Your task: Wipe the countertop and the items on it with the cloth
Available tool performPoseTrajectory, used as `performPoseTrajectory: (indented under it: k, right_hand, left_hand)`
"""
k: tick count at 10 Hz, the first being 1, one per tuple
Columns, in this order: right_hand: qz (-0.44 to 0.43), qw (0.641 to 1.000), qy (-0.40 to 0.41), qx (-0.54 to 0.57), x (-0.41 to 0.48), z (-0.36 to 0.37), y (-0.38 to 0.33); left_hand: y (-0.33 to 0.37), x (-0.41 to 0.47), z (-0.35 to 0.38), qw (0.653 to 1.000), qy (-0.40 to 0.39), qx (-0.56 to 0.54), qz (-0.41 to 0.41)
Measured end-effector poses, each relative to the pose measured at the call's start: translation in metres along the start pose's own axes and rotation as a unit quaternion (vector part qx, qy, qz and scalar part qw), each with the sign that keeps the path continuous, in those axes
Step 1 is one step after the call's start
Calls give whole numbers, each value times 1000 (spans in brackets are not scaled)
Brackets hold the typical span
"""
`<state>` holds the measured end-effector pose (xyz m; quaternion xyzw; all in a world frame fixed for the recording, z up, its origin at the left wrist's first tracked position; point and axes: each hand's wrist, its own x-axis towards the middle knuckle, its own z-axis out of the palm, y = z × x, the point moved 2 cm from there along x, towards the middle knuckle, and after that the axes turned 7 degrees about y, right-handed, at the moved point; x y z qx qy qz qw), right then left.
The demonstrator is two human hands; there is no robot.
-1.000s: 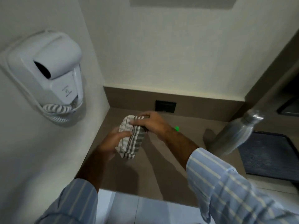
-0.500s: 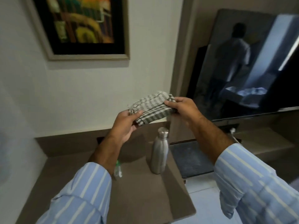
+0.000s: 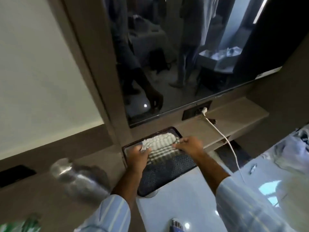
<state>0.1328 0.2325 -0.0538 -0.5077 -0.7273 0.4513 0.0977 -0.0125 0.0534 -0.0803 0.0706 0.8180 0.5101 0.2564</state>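
A grey-and-white checked cloth [image 3: 160,144] lies spread over the far half of a dark textured tray [image 3: 168,174] on the brown countertop [image 3: 41,198]. My left hand [image 3: 138,154] grips the cloth's left end, and my right hand [image 3: 189,146] pinches its right edge. Both hands press the cloth down onto the tray. A blurred steel bottle [image 3: 78,178] stands on the counter left of the tray. A green-and-clear small bottle [image 3: 21,225] shows at the bottom left corner.
A dark TV screen [image 3: 184,56] hangs on the wall just behind the tray. A white charger cable [image 3: 224,139] runs from a socket [image 3: 197,111] over the shelf edge. Pale cloth items [image 3: 294,151] lie at the right. White floor and a sandalled foot [image 3: 175,225] show below.
The cloth was held up in the air between both hands; now it is laid flat on the tray, with both hands lowered onto it. The view swung right and down.
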Motion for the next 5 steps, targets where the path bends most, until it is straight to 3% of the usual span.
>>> performPoseTrajectory:
  k: [2,4,5]
  right_hand:
    - [-18,993,-58,-101,81,76,74]
    - [-59,981,-80,-164,93,104,82]
    - [-65,992,-3,-107,86,85,68]
  left_hand:
    - [-83,65,39,990,12,116,-79]
    - [-96,77,44,976,27,214,-29]
    - [-87,77,50,971,20,239,-14]
